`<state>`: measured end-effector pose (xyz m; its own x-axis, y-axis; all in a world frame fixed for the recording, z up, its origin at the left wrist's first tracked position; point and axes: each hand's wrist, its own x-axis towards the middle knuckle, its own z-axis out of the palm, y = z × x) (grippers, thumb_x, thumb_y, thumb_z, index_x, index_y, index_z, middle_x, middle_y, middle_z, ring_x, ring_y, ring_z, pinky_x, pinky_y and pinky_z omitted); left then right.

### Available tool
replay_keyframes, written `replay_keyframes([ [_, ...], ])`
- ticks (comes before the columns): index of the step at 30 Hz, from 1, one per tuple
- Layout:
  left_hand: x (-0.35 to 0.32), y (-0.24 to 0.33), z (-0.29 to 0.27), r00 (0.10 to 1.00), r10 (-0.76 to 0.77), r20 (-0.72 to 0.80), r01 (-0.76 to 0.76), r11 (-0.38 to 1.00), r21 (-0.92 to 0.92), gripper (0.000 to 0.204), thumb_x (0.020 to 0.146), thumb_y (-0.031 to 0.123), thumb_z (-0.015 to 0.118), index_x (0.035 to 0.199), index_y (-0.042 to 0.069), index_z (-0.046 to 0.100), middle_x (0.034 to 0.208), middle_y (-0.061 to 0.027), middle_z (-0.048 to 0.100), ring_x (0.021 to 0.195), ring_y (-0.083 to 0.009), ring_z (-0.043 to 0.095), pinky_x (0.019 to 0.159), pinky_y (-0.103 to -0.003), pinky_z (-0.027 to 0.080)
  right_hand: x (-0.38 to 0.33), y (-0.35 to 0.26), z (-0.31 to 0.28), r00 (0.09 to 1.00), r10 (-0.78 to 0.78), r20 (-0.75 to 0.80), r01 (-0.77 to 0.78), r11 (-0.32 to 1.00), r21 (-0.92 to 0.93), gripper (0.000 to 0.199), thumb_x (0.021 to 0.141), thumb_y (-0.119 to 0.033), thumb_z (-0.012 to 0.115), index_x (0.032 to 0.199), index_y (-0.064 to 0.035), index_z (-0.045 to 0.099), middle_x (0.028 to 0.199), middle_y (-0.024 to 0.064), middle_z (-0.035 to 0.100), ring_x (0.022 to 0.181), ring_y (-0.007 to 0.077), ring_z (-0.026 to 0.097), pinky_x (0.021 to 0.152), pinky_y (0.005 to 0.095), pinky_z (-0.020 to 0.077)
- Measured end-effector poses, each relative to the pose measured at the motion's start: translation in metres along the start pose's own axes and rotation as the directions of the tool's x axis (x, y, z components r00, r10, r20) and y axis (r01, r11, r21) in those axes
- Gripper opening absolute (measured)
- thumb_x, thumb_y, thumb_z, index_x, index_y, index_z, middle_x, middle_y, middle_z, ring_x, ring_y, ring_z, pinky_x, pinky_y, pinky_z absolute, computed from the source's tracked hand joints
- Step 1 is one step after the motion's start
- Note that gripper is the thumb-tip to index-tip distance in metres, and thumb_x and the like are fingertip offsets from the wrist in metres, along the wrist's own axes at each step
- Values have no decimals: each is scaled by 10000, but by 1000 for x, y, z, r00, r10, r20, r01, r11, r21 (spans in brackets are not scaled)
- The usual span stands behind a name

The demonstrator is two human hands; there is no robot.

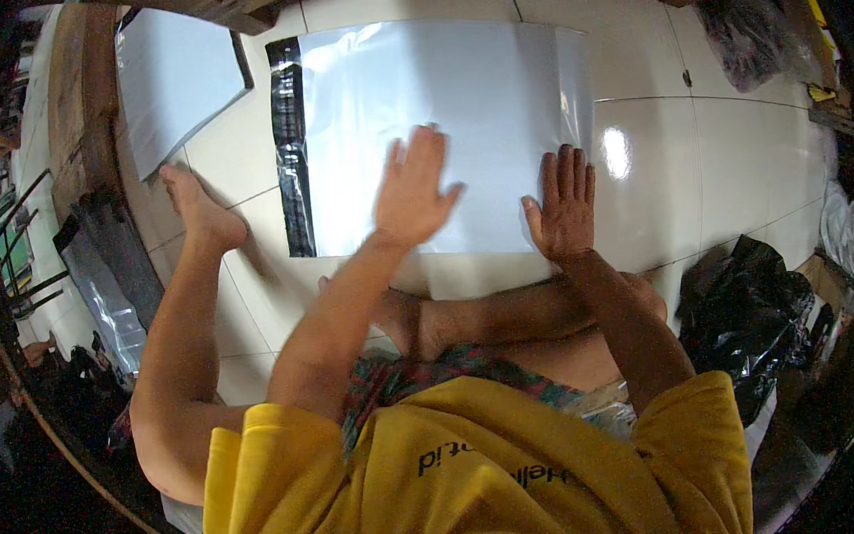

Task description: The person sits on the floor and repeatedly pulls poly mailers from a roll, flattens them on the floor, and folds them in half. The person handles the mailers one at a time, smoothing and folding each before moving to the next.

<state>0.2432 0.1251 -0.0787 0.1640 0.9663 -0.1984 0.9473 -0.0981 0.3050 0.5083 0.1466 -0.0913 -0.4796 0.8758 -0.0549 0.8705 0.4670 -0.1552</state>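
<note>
A large white plastic mailer bag point(454, 94) with a black strip along its left edge lies flat on the white tiled floor point(699, 155) in front of me. My left hand point(413, 190) rests palm down on the lower middle of the bag, fingers spread. My right hand point(563, 206) presses flat on the bag's lower right corner, fingers together and pointing away. Neither hand grips anything.
I sit on the floor with my left foot point(200, 207) beside the bag's left edge. Another white bag point(172, 81) lies at the upper left. A black plastic bag point(742, 312) sits at my right, wooden furniture along the top and left.
</note>
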Motion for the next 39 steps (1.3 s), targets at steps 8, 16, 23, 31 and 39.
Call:
replay_keyframes([
  [8, -45, -89, -2, 973, -172, -156, 184, 981, 66, 729, 995, 368, 463, 1532, -73, 241, 1610, -270, 224, 1510, -406, 182, 1238, -515, 129, -3, -3, 2, 999, 35, 36, -33, 998, -46, 770, 953, -442, 542, 1508, 48, 328, 1583, 313, 255, 1480, 489, 209, 1215, 595, 143],
  [16, 103, 75, 3, 807, 586, -69, -590, 799, -118, 565, 937, 226, 599, 1412, -53, 476, 1520, -218, 425, 1468, -354, 313, 1234, -485, 194, 6, 0, -1, 995, 56, 83, -61, 996, 62, 816, 913, -434, 582, 1508, 56, 312, 1554, 334, 286, 1464, 514, 216, 1211, 613, 131],
  [23, 176, 96, 31, 674, 739, -7, -735, 671, 100, 704, 992, 481, 446, 1483, -23, 407, 1602, -154, 343, 1515, -252, 253, 1264, -440, 104, 5, -3, -14, 994, 62, 94, -80, 978, 192, 780, 876, -370, 623, 1476, 44, 346, 1499, 374, 319, 1412, 560, 274, 1169, 664, 190],
  [31, 286, 78, 18, 762, 625, -170, -615, 781, 110, 698, 992, 430, 532, 1500, -16, 358, 1601, -170, 322, 1497, -315, 271, 1246, -473, 170, 0, 3, -4, 1000, 10, 27, -15, 984, 180, 750, 906, -375, 553, 1468, 64, 322, 1520, 380, 274, 1408, 593, 255, 1137, 705, 196],
  [39, 198, 92, 19, 811, 543, -215, -551, 834, 30, 726, 937, 419, 594, 1482, -18, 393, 1588, -186, 343, 1488, -347, 285, 1219, -544, 190, 7, 1, -2, 996, 53, 76, -63, 989, 134, 754, 873, -365, 573, 1462, 53, 356, 1550, 352, 270, 1442, 561, 228, 1168, 676, 186],
])
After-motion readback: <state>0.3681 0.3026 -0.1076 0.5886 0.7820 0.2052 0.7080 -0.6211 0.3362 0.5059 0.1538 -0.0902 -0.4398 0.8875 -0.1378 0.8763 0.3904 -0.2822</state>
